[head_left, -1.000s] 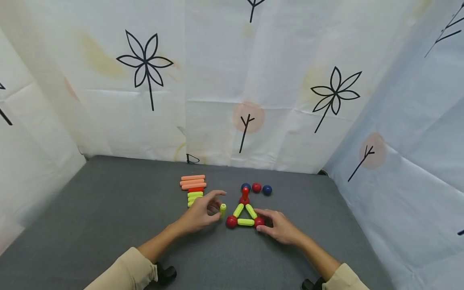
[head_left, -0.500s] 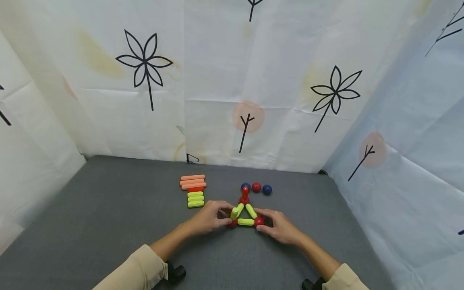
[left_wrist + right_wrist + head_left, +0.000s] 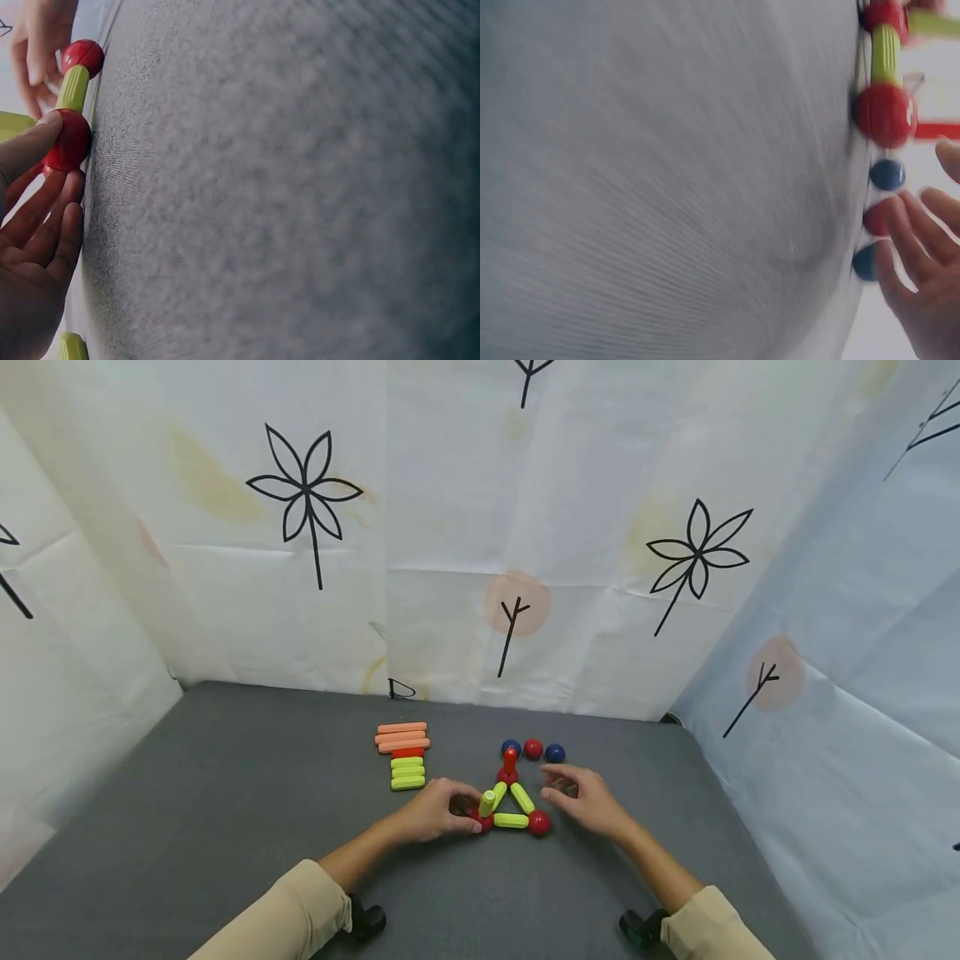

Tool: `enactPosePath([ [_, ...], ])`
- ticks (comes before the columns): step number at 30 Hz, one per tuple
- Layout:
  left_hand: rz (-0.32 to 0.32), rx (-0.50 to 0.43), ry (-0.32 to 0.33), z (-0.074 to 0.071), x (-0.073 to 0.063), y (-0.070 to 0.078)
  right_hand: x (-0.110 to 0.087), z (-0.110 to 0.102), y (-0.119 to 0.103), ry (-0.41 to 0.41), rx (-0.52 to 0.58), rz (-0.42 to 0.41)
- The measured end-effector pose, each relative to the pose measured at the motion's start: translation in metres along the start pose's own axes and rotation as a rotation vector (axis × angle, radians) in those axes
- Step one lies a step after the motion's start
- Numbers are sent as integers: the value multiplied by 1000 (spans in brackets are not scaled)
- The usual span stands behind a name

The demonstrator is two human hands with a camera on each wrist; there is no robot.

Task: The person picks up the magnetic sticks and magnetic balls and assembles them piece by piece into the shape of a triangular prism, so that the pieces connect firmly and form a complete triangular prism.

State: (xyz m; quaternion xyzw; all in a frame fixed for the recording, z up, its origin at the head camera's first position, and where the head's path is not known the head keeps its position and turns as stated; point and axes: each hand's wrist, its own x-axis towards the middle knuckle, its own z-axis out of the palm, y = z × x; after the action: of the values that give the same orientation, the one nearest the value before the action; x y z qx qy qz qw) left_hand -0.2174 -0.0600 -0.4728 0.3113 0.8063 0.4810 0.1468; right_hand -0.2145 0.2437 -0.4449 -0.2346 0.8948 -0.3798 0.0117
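Observation:
A triangle of yellow-green sticks, such as the front stick [image 3: 512,821], joined by red balls lies before me. My left hand [image 3: 438,810] pinches its left red ball [image 3: 71,141] between thumb and fingers. From that ball a yellow-green stick [image 3: 487,802] rises upright. A red stick [image 3: 510,760] stands on the far corner's red ball [image 3: 885,114]. Apart from the triangle, my right hand [image 3: 588,797] is raised to the right of it, fingers loosely bent and holding nothing. The right corner's red ball [image 3: 538,823] is untouched.
Behind the triangle sit a blue ball [image 3: 511,747], a red ball [image 3: 533,749] and another blue ball [image 3: 555,753]. Left of it lie orange sticks [image 3: 402,737], a red stick [image 3: 408,753] and yellow-green sticks [image 3: 408,773] on the grey table [image 3: 262,793]. A patterned cloth [image 3: 450,527] hangs behind.
My left hand has brought a yellow-green stick rightward onto the left red ball, then shifted its grip down to the ball. My right hand has let go of the right corner and moved away from it.

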Motion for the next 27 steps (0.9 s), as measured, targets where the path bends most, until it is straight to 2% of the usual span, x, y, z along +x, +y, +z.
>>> enactPosePath([
  [3, -7, 1, 6, -1, 0, -1, 12, -4, 11, 177, -72, 9],
  [5, -5, 4, 8, -1, 0, -2, 20, -6, 19, 225, -120, 30],
  [7, -3, 6, 9, -1, 0, -3, 27, -8, 26, 214, -150, 59],
  [12, 9, 2, 12, 0, 1, -4, 38, -9, 38, 138, -137, 115],
  [16, 17, -9, 10, 2, 3, -2, 39, -7, 41, 185, -102, 127],
  [21, 8, -1, 2, 1, 4, -2, 40, -8, 21, 256, -75, 82],
  [27, 16, 8, 1, -2, 4, -2, 42, -11, -24, 214, -26, -40],
])
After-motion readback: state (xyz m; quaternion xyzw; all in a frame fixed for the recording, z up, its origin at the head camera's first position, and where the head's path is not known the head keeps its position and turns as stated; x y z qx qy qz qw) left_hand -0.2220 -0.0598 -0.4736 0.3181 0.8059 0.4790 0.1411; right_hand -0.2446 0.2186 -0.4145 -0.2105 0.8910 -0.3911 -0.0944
